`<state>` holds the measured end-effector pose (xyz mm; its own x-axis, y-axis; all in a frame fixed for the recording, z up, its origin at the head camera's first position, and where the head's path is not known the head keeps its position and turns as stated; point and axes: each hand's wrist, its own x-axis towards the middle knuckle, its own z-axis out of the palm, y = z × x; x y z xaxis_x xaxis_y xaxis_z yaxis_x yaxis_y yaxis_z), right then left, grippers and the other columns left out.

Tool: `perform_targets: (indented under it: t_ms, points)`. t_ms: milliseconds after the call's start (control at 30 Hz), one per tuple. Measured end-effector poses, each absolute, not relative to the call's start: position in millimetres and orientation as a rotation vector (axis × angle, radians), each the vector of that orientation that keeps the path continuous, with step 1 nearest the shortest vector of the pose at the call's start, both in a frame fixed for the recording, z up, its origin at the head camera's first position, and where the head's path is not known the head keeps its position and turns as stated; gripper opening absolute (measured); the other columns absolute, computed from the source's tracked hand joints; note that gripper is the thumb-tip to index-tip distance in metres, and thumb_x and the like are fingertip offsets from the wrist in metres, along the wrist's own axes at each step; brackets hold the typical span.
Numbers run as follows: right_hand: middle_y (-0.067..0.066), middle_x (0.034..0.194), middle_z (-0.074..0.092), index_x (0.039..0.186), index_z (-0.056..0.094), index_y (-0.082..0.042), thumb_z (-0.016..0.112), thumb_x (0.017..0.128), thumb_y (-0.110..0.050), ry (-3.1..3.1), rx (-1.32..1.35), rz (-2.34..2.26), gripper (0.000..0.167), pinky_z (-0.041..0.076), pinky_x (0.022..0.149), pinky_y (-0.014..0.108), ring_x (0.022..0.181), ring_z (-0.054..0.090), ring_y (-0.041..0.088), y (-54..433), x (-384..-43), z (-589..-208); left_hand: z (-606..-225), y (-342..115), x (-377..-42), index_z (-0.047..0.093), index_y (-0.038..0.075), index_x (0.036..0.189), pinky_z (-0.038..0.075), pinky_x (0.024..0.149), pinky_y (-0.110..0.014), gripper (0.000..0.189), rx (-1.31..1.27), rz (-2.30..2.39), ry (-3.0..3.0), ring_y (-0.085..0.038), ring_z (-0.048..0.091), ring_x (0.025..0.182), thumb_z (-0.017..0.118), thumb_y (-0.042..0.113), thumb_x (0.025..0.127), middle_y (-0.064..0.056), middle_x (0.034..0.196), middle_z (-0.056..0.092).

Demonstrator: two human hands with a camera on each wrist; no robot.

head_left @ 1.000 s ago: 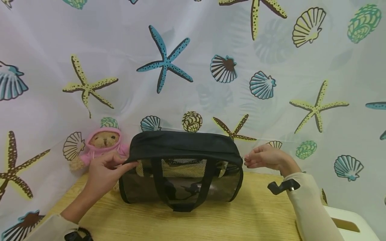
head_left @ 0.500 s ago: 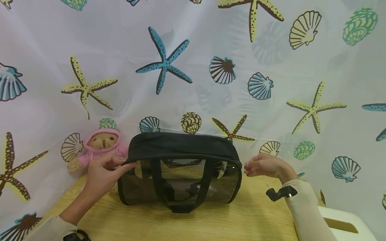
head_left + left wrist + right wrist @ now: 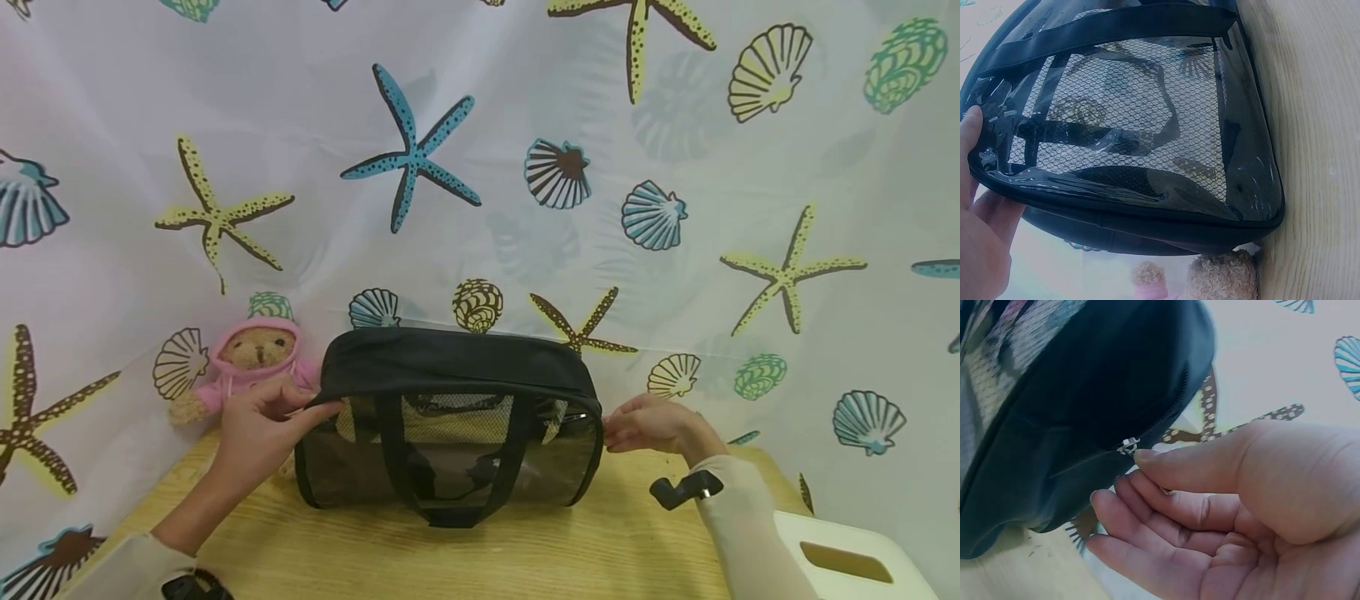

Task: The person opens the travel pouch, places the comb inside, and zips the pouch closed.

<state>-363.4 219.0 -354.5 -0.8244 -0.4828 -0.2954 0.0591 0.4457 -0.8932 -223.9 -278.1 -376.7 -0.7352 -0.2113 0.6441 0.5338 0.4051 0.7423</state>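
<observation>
A black bag [image 3: 457, 358] with clear, dark-tinted sides, mesh and a strap handle [image 3: 452, 517] stands on the wooden table. At its upper left corner my left hand [image 3: 262, 425] pinches the black edge between thumb and fingers; the left wrist view shows the clear panel [image 3: 1116, 112] close by. On the bag's right end my right hand [image 3: 648, 425] pinches a small metal zipper pull [image 3: 1129, 447] between thumb and index finger, its other fingers loosely curled. The zipper line runs up the dark end panel in the right wrist view.
A teddy bear [image 3: 258, 350] in a pink hoodie sits behind the bag's left end. At the right edge of the wooden table [image 3: 525, 558] stands a white box [image 3: 855, 554] with a slot. A curtain [image 3: 480, 233] printed with shells and starfish hangs close behind.
My right hand has moved down along the bag's right end with the zipper pull. My left hand keeps its grip on the upper left corner, and the bag stays in place.
</observation>
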Motion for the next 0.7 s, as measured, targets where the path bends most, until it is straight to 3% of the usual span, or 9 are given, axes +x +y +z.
perform_targets:
  t_ms: [200,433,700]
  points:
    - [0.009,0.101,0.074,0.115,0.069,0.008,0.054,0.105,-0.008,2.178,-0.352,-1.35,0.025,0.057,0.099,0.044,0.094,0.074,0.019,215.0,-365.6,-361.2,-375.3,-277.0,-227.8,0.064,0.0,0.074,0.055,0.059,-0.017,0.023,-0.322,-1.431,-1.938,0.0,0.072,0.069,0.086,-0.009,0.075,0.02,0.079,0.074]
    - [0.008,0.096,0.074,0.109,0.071,0.006,0.055,0.105,-0.012,2.211,-0.343,-1.323,0.024,0.06,0.094,0.041,0.092,0.074,0.019,217.5,-363.9,-361.2,-374.6,-277.6,-227.9,0.061,-0.003,0.075,0.056,0.061,-0.016,0.024,-0.368,-1.463,-1.93,0.0,0.074,0.074,0.084,-0.011,0.076,0.016,0.08,0.074]
    - [0.027,0.128,0.068,0.129,0.063,0.007,0.055,0.107,-0.022,2.482,-0.425,-1.143,0.037,0.058,0.098,0.045,0.114,0.07,0.034,217.6,-343.6,-345.0,-376.6,-283.2,-222.9,0.068,0.005,0.097,0.056,0.073,-0.012,0.028,-0.263,-1.31,-2.057,0.007,0.071,0.085,0.089,0.005,0.079,0.017,0.092,0.069]
